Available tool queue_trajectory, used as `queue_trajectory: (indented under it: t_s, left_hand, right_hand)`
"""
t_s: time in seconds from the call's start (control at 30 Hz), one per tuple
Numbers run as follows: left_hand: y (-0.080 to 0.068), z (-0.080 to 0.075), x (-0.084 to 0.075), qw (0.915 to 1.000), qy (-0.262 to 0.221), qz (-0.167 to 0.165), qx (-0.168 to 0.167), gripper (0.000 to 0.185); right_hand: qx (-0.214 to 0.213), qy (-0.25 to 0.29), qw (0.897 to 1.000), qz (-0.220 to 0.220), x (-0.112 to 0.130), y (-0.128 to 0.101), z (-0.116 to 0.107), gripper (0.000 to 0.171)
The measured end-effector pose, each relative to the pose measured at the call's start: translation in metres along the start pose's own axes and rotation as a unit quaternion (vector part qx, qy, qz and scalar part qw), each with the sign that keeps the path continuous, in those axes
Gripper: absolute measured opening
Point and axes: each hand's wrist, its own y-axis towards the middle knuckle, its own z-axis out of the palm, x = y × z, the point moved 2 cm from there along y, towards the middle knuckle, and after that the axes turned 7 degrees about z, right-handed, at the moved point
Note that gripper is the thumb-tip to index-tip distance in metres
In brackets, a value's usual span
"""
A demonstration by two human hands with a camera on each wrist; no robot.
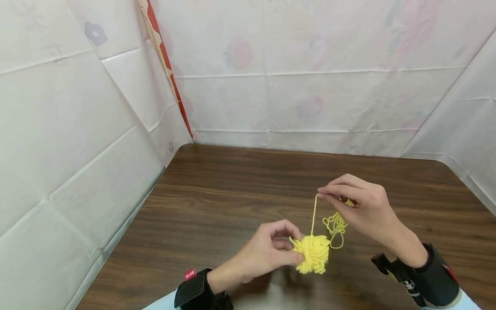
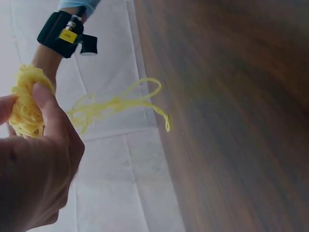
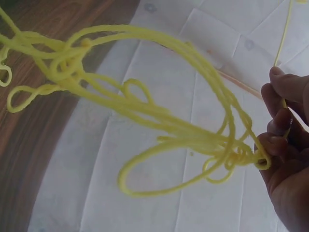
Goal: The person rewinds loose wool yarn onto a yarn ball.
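Observation:
A bundle of yellow yarn is gripped at its left side by my left hand, between thumb and fingers. From its top a single strand runs up, nearly straight, to the fingertips of my right hand, which pinch it above and to the right of the bundle. A looped tangle of loose yarn hangs from the right hand's lower fingers in the right wrist view. In the left wrist view, the left thumb presses on the yarn bundle, and part of the right hand is hidden behind it.
The dark wood table lies beneath both hands. White patterned sheets stand behind it and at both sides, with a red and cream strip in the back left corner. Both wrists wear black camera straps.

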Motion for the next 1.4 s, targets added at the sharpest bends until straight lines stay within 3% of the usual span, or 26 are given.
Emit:
queue_trajectory:
  t_s: [0.13,0.27,0.33,0.43,0.53,0.67,0.73,0.87,0.97,1.17,1.4]
  left_hand:
    - [0.000,0.001,0.000,0.9956,-0.089,-0.002,0.029,0.030]
    - [0.000,0.001,-0.004,0.9820,-0.184,0.009,0.043,0.050]
    - [0.000,0.001,-0.007,0.9746,-0.218,0.019,0.046,0.061]
    - [0.001,0.000,-0.011,0.9692,-0.242,0.033,0.031,0.063]
    - [0.002,-0.004,-0.014,0.9672,-0.250,0.044,-0.010,0.053]
    - [0.005,-0.011,-0.017,0.9671,-0.236,0.048,-0.083,0.046]
    - [0.006,-0.015,-0.018,0.9680,-0.216,0.052,-0.117,0.045]
    - [0.009,-0.021,-0.016,0.9693,-0.149,0.069,-0.183,0.044]
    - [0.009,-0.023,-0.013,0.9694,-0.084,0.071,-0.219,0.043]
    - [0.007,-0.019,-0.008,0.9742,0.022,0.058,-0.217,0.040]
    - [0.006,-0.014,-0.007,0.9804,0.018,0.038,-0.192,0.038]
  right_hand:
    - [0.009,0.030,0.999,0.036,-0.008,-0.002,0.003,0.031]
    - [0.034,0.030,0.997,0.069,-0.014,-0.008,0.004,0.010]
    - [0.045,0.023,0.996,0.077,-0.015,-0.010,0.004,0.008]
    - [0.055,0.019,0.995,0.085,-0.017,-0.013,0.004,0.008]
    - [0.074,0.015,0.993,0.085,-0.015,-0.015,0.004,0.009]
    - [0.135,0.030,0.987,0.080,-0.003,-0.022,0.011,0.030]
    - [0.164,0.049,0.983,0.073,0.008,-0.026,0.017,0.032]
    - [0.185,0.059,0.980,0.050,0.031,-0.029,0.026,0.006]
    - [0.181,0.049,0.982,0.019,0.044,-0.026,0.029,0.022]
    - [0.150,0.019,0.988,-0.041,0.052,-0.015,0.026,0.031]
    - [0.093,-0.006,0.990,-0.102,0.052,-0.007,0.021,0.029]
